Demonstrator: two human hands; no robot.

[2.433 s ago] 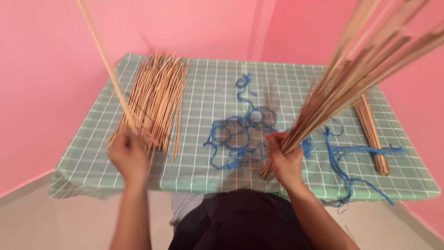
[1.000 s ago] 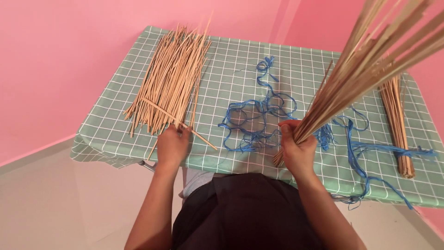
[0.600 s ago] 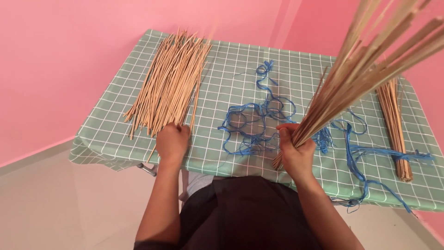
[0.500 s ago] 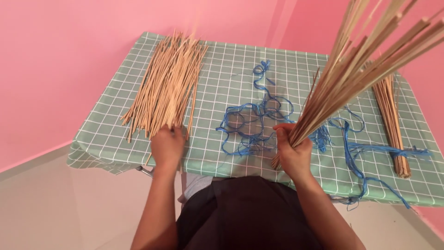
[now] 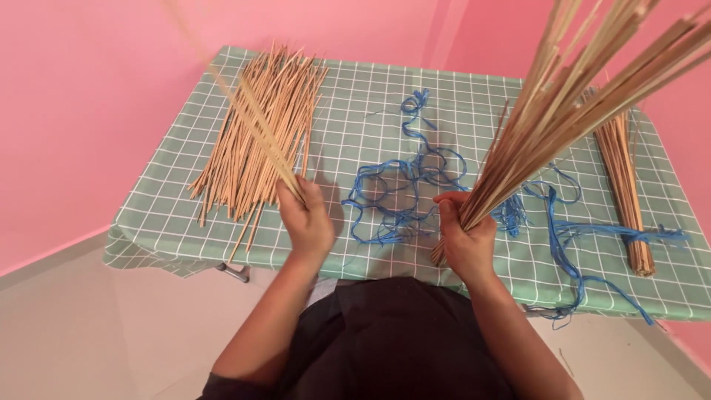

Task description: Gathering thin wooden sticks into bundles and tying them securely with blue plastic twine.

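Far left on the green checked counter (image 5: pixel 155 222), a loose pile of thin sticks (image 5: pixel 255 133), fanned lengthwise toward the pink wall. Just right of its near end, left hand (image 5: pixel 305 218) raised off the cloth, fingers (image 5: pixel 290 198) pinched on a few lifted sticks (image 5: pixel 248 118) that slant up and away to the left (blurred near the tips). Palm turned inward, wrist bent, forearm running back to the dark-clothed body.

Centre of the counter: tangle of blue string (image 5: pixel 404 185), looping between the two hands, nothing lying on it.

Further right, right hand (image 5: pixel 465 235) closed in a fist round the lower ends of a big bunch of sticks (image 5: pixel 570 104), thumb across the front, short stubs poking out below the fist. Bunch tilted up and to the right, spreading wide, hiding part of the counter behind it.

Far right, a tied bundle of sticks (image 5: pixel 626 185) flat on the cloth, more blue strands (image 5: pixel 592 237) crossing its near end and trailing over the edge.
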